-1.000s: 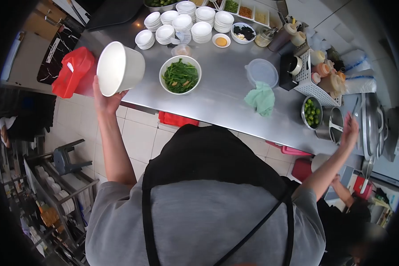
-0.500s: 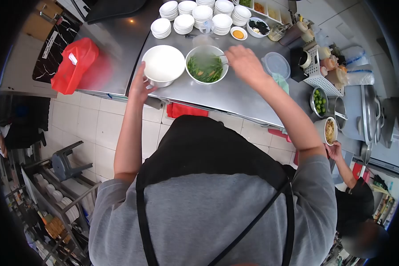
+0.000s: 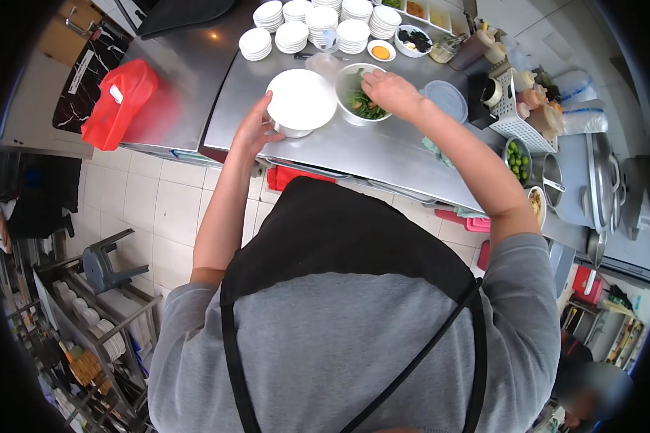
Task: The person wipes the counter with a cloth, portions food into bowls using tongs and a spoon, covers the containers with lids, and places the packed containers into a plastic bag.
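Note:
My left hand (image 3: 255, 124) grips the side of an empty white bowl (image 3: 302, 99), its fingers under the left rim and its mouth turned up. Right beside it stands a second white bowl (image 3: 344, 81) with leafy greens (image 3: 366, 108) in it. Over the right rim of that bowl is my right hand (image 3: 389, 92), its fingers closed. What those fingers hold is hidden from view; in the frame they hover at the greens.
Stacks of white dishes (image 3: 292, 36) line the back. A small dish of orange sauce (image 3: 381, 50), a clear lid (image 3: 445, 101), a green cloth (image 3: 438, 152), a bowl of limes (image 3: 517, 160) and a white basket (image 3: 527, 128) lie rightward; a red bag (image 3: 121, 105) lies left.
The empty bowl has come down beside the greens, held in my left hand. My right hand has swung from the far right to the greens. The co-worker's hand has left view.

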Available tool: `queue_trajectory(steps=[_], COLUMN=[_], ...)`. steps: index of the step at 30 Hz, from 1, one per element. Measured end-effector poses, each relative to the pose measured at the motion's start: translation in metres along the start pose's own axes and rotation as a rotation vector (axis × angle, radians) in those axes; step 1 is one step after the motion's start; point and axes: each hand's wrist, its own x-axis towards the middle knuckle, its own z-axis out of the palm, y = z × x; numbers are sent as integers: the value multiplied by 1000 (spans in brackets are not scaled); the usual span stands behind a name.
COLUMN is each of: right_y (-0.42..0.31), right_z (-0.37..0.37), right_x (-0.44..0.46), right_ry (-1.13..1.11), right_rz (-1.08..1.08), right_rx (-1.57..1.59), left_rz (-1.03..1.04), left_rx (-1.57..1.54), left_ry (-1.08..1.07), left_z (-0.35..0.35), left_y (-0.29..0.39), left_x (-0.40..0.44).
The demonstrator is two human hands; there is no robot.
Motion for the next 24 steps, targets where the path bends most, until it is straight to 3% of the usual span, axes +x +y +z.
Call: queue_trajectory(steps=[5,11,13,19,24], right_y=[24,19,14,18,42], right_z=[7,23,27,40,17], right_x=[-32,-66,-71,-74,-74], right_ry=[0,123,219,434,396], right_rz=[-9,281,495,694,684], right_rx=[24,200,328,498,411], left_rz=[-8,-24,-21,-54,-56], left_rx=[7,-16,-49,-126,-88], left_ry=[-75,-116,-92,-74,-103], left_z=[29,40,43,46,42], left_y=[-1,-5,-8,-7,-4], left_x=[-2,2,5,4,2])
